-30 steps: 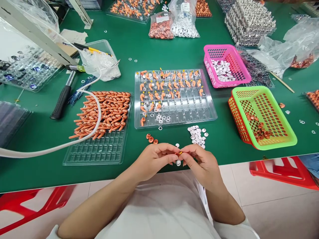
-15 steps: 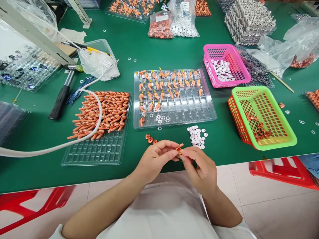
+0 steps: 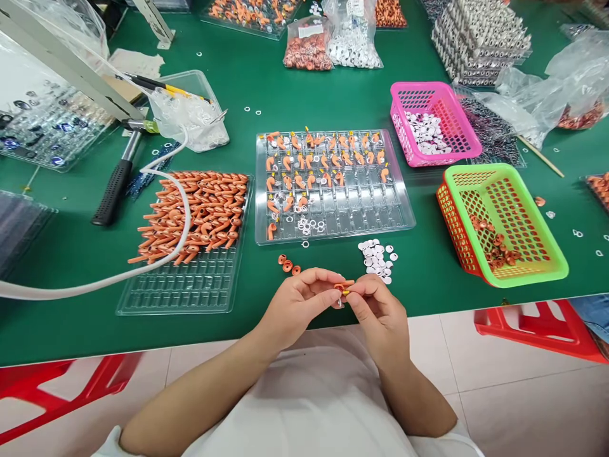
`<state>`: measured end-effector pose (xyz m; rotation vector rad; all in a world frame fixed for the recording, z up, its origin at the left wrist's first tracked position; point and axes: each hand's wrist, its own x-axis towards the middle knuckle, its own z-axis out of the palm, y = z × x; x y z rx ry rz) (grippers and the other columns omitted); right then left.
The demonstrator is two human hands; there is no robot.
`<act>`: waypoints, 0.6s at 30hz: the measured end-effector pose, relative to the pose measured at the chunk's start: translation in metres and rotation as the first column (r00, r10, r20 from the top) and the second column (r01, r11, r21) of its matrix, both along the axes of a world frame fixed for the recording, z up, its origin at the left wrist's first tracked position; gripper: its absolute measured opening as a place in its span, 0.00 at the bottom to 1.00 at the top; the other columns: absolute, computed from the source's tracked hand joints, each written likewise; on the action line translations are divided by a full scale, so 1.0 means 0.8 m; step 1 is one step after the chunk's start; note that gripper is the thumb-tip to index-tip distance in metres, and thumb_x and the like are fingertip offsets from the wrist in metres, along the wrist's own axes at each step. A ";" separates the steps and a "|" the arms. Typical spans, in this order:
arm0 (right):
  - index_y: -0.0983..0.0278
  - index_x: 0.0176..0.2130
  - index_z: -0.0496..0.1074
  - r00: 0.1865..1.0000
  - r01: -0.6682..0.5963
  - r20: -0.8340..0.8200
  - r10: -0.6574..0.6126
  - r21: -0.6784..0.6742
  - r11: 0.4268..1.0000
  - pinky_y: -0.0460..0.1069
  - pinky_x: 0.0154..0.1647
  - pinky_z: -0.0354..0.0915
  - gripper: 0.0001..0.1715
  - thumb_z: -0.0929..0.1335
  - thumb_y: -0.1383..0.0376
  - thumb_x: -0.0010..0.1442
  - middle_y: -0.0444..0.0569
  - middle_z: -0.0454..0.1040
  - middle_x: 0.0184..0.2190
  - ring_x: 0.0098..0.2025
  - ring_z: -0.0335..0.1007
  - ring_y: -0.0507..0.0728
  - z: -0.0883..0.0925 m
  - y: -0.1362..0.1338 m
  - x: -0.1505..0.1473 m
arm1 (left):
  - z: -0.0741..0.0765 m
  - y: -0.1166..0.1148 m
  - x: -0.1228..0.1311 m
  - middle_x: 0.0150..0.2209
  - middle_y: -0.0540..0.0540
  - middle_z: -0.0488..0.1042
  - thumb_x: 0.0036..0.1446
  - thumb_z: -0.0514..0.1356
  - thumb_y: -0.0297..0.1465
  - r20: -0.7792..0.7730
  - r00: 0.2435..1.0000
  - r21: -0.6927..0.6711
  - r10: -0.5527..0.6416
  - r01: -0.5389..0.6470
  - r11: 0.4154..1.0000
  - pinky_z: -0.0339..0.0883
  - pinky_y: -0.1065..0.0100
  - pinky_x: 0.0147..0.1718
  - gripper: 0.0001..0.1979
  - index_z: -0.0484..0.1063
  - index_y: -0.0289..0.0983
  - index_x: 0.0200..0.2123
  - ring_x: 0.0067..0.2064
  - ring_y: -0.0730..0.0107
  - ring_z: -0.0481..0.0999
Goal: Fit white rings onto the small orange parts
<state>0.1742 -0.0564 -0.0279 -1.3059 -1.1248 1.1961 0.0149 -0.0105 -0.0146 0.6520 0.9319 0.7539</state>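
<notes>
Near the table's front edge, my left hand [image 3: 304,301] is closed on a small orange part [image 3: 339,287] with a stem. My right hand [image 3: 380,314] pinches at the same part, by a small yellow piece [image 3: 346,292] that sticks out of it. The fingertips of both hands almost meet and partly hide the part. Just beyond them lie a few copper-coloured cups [image 3: 287,265] on the left and a heap of white discs [image 3: 377,259] on the right. A clear compartment tray [image 3: 366,219] behind holds rows of orange parts with yellow tips, with white rings at its front.
Left stands a tray [image 3: 176,295] piled with orange stemmed parts, a white hose [image 3: 183,235] crossing it, and a hammer [image 3: 114,190]. A pink basket [image 3: 459,136] of white discs and a green basket [image 3: 537,235] of copper-coloured pieces stand right. Filled bags [image 3: 309,47] lie behind.
My right hand has shifted slightly, its thumb and fingers turned at the part, and the yellow piece shows more plainly. My left hand keeps its hold, almost unmoved.
</notes>
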 end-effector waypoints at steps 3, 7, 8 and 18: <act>0.59 0.37 0.72 0.998 0.014 -0.061 -0.016 -0.023 1.000 0.50 0.37 0.69 0.05 0.67 0.62 0.66 0.46 0.69 0.34 0.35 0.69 0.55 -0.001 0.001 -0.002 | 0.004 0.000 0.002 0.33 0.46 0.81 0.50 0.71 0.30 -0.043 0.999 -0.009 0.002 -0.002 1.000 0.75 0.65 0.39 0.10 0.78 0.34 0.36 0.32 0.70 0.78; 0.59 0.36 0.72 1.000 0.005 -0.006 -0.006 -0.015 1.000 0.49 0.34 0.67 0.06 0.68 0.61 0.66 0.46 0.67 0.33 0.35 0.67 0.55 -0.001 -0.001 -0.006 | 0.007 -0.001 0.006 0.34 0.46 0.81 0.48 0.70 0.28 -0.162 0.986 0.052 0.030 -0.022 0.998 0.75 0.65 0.41 0.08 0.77 0.35 0.34 0.37 0.67 0.80; 0.59 0.35 0.73 1.000 0.004 0.010 -0.004 -0.009 1.000 0.49 0.34 0.66 0.06 0.67 0.62 0.66 0.46 0.67 0.33 0.36 0.67 0.55 -0.001 -0.002 -0.008 | 0.007 -0.001 0.007 0.34 0.46 0.81 0.48 0.70 0.28 -0.190 0.981 0.073 0.041 -0.028 0.997 0.75 0.65 0.41 0.08 0.77 0.35 0.33 0.38 0.66 0.80; 0.58 0.37 0.72 0.982 -0.022 0.189 0.005 0.091 0.996 0.49 0.31 0.62 0.06 0.66 0.67 0.66 0.45 0.66 0.33 0.33 0.63 0.54 -0.002 -0.005 -0.005 | 0.008 -0.006 0.010 0.35 0.45 0.83 0.53 0.68 0.29 -0.194 0.977 0.100 0.091 -0.072 0.992 0.78 0.66 0.43 0.05 0.79 0.35 0.34 0.39 0.64 0.82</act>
